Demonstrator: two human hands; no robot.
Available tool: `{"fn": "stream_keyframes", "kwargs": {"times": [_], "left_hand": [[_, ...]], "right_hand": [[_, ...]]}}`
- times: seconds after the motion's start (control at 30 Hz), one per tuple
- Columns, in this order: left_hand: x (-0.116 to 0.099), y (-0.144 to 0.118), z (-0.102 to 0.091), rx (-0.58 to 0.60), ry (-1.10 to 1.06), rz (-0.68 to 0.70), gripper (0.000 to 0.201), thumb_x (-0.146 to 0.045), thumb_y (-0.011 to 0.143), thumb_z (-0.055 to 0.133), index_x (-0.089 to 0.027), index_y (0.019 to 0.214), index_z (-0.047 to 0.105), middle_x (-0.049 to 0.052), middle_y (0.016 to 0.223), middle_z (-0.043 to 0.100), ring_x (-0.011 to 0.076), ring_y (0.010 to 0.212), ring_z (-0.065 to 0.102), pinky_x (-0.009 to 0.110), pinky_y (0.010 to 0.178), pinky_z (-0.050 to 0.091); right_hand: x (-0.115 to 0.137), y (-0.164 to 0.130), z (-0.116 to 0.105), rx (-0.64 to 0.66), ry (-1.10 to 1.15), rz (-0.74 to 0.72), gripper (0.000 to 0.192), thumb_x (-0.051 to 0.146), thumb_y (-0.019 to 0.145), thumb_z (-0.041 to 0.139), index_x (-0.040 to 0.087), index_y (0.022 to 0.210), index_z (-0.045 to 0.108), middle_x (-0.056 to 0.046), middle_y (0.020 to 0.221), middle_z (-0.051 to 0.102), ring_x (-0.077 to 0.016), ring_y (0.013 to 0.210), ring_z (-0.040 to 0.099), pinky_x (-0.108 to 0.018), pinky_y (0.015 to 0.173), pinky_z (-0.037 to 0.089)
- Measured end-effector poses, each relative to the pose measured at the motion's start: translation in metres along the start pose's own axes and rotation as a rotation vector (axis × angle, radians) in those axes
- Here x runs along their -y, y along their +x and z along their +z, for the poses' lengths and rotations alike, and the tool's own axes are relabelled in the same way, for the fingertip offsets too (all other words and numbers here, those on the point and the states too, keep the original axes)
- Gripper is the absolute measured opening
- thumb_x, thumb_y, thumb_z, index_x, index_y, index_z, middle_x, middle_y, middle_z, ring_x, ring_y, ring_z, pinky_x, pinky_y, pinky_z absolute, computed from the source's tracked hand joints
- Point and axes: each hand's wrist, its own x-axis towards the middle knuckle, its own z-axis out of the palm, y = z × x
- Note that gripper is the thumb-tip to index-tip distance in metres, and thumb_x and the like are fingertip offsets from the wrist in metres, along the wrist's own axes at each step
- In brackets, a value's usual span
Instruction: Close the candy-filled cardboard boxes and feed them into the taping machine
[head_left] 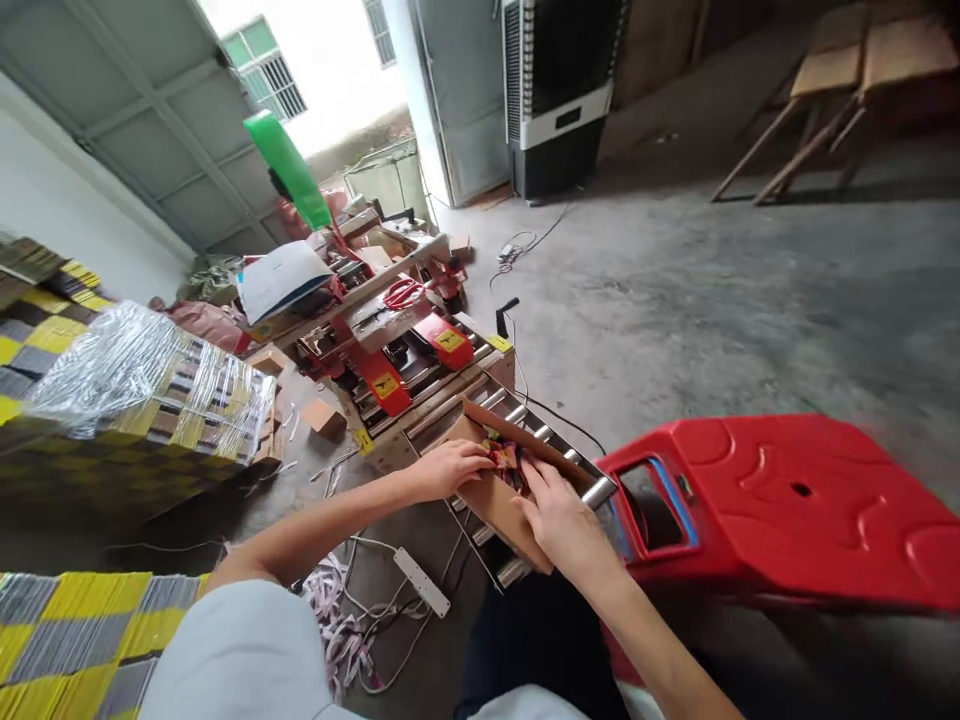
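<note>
A long open cardboard box rests on the end of a roller conveyor in front of me. Small shiny red packets, with some green and yellow, lie inside it. From the left, my left hand reaches over the box's rim, fingers stretched out and touching the packets. My right hand comes in over the near right side. Its fingers are extended and slightly apart, pressing down on the packets, and the thumb is along the box's wall. Some fingertips are hidden among the packets.
A carton-sealing machine with red guards adjoins the conveyor. At right stands a red plastic bin. A white power strip and cables lie on the floor at left. Wrapped stacks of flat cartons stand further left, an air cooler behind.
</note>
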Motion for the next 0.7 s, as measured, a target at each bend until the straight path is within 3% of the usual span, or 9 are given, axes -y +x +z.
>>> {"fn": "stream_keyframes", "kwargs": {"times": [0.13,0.2,0.27,0.33,0.4,0.53,0.6,0.7], "left_hand": [[-0.001,0.007,0.002,0.052,0.075,0.106,0.035,-0.026,0.096,0.040,-0.014,0.119,0.064,0.017,0.118,0.066,0.0268,0.107,0.062,0.041,0.099,0.045],[-0.002,0.013,0.005,0.047,0.147,0.092,0.031,-0.026,0.093,0.042,-0.015,0.108,0.067,0.017,0.106,0.069,0.0268,0.098,0.064,0.041,0.095,0.047],[-0.004,0.018,0.010,0.013,0.202,0.031,0.028,-0.028,0.093,0.043,-0.016,0.096,0.069,0.015,0.094,0.068,0.0255,0.089,0.064,0.040,0.090,0.047],[-0.005,0.019,0.016,-0.047,0.214,-0.010,0.030,-0.030,0.095,0.041,-0.017,0.088,0.068,0.013,0.089,0.067,0.0244,0.085,0.064,0.039,0.086,0.048],[-0.005,0.014,0.021,-0.130,0.205,-0.014,0.032,-0.033,0.096,0.041,-0.016,0.089,0.067,0.014,0.091,0.067,0.0247,0.087,0.063,0.039,0.084,0.048],[-0.005,-0.001,0.027,-0.275,0.204,0.053,0.036,-0.034,0.099,0.037,-0.015,0.113,0.064,0.016,0.118,0.065,0.0250,0.112,0.060,0.040,0.101,0.045],[-0.004,-0.002,0.027,-0.253,0.203,0.137,0.039,-0.028,0.100,0.035,-0.017,0.130,0.056,0.014,0.136,0.059,0.0224,0.128,0.053,0.039,0.113,0.038],[-0.004,0.006,0.022,-0.125,0.194,0.207,0.045,-0.023,0.098,0.037,-0.015,0.141,0.048,0.012,0.145,0.053,0.0194,0.135,0.048,0.035,0.117,0.035]], "right_hand": [[0.005,0.022,-0.002,0.263,-0.131,0.075,0.047,0.032,0.092,0.056,0.011,0.135,0.056,-0.018,0.132,0.060,-0.0343,0.115,0.063,-0.045,0.095,0.054],[0.005,0.029,-0.007,0.359,-0.150,0.080,0.046,0.035,0.094,0.053,0.010,0.131,0.059,-0.019,0.130,0.061,-0.0346,0.113,0.065,-0.046,0.094,0.055],[0.002,0.031,-0.010,0.373,-0.119,0.057,0.044,0.037,0.095,0.052,0.011,0.129,0.061,-0.018,0.127,0.063,-0.0329,0.112,0.066,-0.044,0.093,0.056],[-0.003,0.027,-0.007,0.278,-0.049,-0.011,0.043,0.036,0.094,0.052,0.014,0.130,0.061,-0.016,0.126,0.065,-0.0300,0.115,0.065,-0.042,0.095,0.056],[-0.007,0.019,-0.002,0.103,0.031,-0.120,0.041,0.033,0.095,0.051,0.017,0.131,0.060,-0.013,0.126,0.066,-0.0265,0.117,0.064,-0.040,0.096,0.056],[-0.003,-0.005,0.004,-0.258,0.037,-0.299,0.028,0.026,0.097,0.050,0.021,0.119,0.067,-0.009,0.117,0.069,-0.0222,0.111,0.065,-0.039,0.099,0.054],[0.001,-0.015,0.003,-0.339,-0.052,-0.240,0.027,0.028,0.097,0.052,0.019,0.119,0.066,-0.011,0.115,0.068,-0.0246,0.110,0.064,-0.042,0.098,0.053],[0.004,-0.017,0.001,-0.256,-0.203,-0.055,0.039,0.035,0.097,0.052,0.011,0.128,0.058,-0.016,0.112,0.068,-0.0276,0.098,0.065,-0.041,0.084,0.055]]}}
